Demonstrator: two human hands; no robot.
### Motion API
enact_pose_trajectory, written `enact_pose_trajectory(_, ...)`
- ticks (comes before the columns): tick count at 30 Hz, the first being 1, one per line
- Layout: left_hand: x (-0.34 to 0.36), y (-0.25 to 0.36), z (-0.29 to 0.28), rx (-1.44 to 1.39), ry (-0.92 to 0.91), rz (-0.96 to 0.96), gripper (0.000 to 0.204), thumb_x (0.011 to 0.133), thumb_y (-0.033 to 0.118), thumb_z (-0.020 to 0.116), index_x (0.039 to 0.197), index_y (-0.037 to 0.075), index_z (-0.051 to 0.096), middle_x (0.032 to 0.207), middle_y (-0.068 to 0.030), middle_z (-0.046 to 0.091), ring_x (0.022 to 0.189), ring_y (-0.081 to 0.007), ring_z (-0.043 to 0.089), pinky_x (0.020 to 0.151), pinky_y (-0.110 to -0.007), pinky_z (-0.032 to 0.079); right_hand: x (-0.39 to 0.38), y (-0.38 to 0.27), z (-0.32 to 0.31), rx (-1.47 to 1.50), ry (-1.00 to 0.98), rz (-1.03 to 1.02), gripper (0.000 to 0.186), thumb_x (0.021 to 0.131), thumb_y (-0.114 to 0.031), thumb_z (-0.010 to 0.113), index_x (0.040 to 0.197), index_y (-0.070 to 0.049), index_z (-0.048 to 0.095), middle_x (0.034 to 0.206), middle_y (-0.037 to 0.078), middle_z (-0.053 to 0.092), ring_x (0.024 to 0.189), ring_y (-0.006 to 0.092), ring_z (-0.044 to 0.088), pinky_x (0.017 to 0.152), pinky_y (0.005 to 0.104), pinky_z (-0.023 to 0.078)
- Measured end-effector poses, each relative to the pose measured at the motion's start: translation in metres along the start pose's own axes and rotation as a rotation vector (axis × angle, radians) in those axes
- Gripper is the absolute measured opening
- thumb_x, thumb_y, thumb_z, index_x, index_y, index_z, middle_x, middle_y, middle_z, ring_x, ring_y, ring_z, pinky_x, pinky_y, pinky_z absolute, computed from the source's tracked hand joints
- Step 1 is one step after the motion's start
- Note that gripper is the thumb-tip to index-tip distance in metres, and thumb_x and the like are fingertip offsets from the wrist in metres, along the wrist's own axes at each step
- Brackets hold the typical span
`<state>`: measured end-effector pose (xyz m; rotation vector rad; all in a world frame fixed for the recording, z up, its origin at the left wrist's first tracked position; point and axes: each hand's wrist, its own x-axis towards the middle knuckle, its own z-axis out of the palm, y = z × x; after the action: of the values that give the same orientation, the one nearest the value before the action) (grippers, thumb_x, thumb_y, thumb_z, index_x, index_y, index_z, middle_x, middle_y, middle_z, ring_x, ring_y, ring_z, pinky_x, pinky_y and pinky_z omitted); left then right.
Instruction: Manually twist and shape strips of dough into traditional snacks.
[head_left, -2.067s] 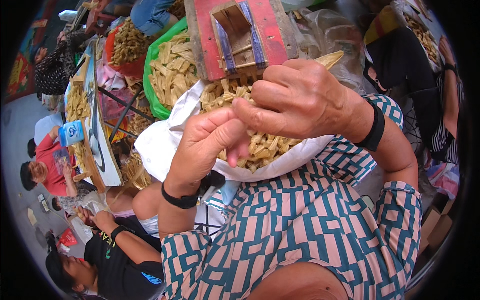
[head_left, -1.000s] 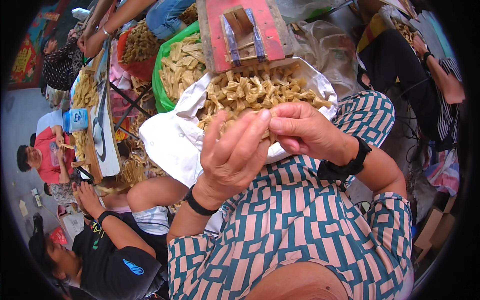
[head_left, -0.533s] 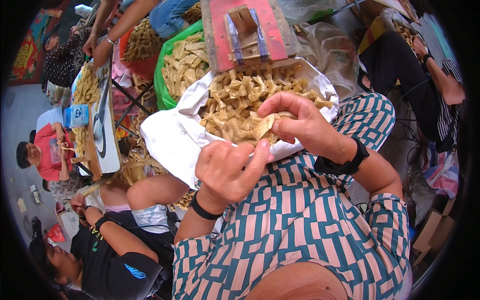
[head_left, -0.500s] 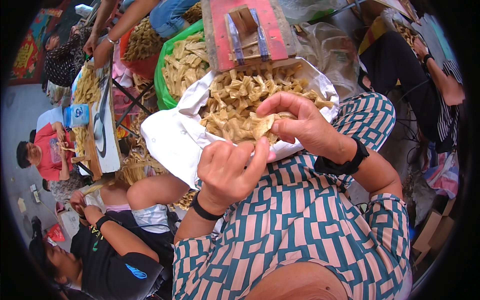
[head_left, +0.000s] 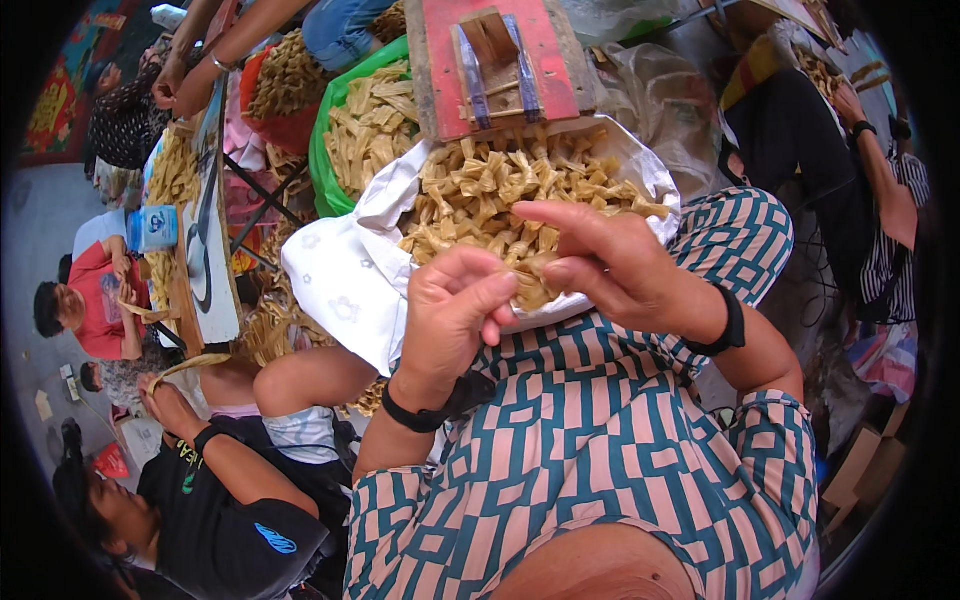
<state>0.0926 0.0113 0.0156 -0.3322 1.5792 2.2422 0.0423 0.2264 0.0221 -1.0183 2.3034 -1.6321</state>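
Between my two hands is a small tan, half-clear piece of what looks like tofu skin. My left hand pinches its near-left side with thumb and index finger, the other fingers curled. On the other side my right hand grips it with the thumb against the fingers, while its index finger points out to the left. Both hands are just above the near edge of a white sack, rolled open on my lap. Many knotted tofu-skin pieces fill the sack.
Beyond the sack stands a red board with a wooden block on it. A green bag of similar pieces lies left of it. Co-workers sit at the left, one near person holding a long strip; another sits at the right.
My left hand has turned and moved up slightly, its thumb now showing against the piece. My right hand has shifted a little right and down. The near co-worker's strip has risen.
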Motion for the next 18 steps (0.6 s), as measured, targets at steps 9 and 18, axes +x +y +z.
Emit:
enact_pose_trajectory(9, 0.011, -0.008, -0.020, -0.095, 0.141, 0.256, 0.011, 0.097, 0.009, 0.066, 0.098, -0.001, 0.063, 0.069, -0.0071, 0.065, 0.051, -0.0107, 0.058, 0.057, -0.027, 0.055, -0.007, 0.009, -0.006, 0.132, 0.035, 0.113, 0.040, 0.099, -0.012, 0.062, 0.136, 0.002, 0.054, 0.067, 0.003, 0.058, 0.059, 0.0120, 0.058, 0.056, 0.0256, 0.044)
enact_pose_trajectory(18, 0.009, 0.017, -0.034, 0.740, 0.285, 0.839, 0.016, 0.095, 0.013, 0.064, 0.105, 0.000, 0.067, 0.090, -0.0112, 0.069, 0.073, -0.0183, 0.063, 0.064, -0.029, 0.050, 0.001, 0.026, -0.003, -0.757, 0.111, -0.526, 0.010, 0.081, -0.009, 0.068, 0.086, -0.005, 0.061, 0.074, 0.007, 0.062, 0.068, 0.0194, 0.063, 0.057, 0.0301, 0.051)
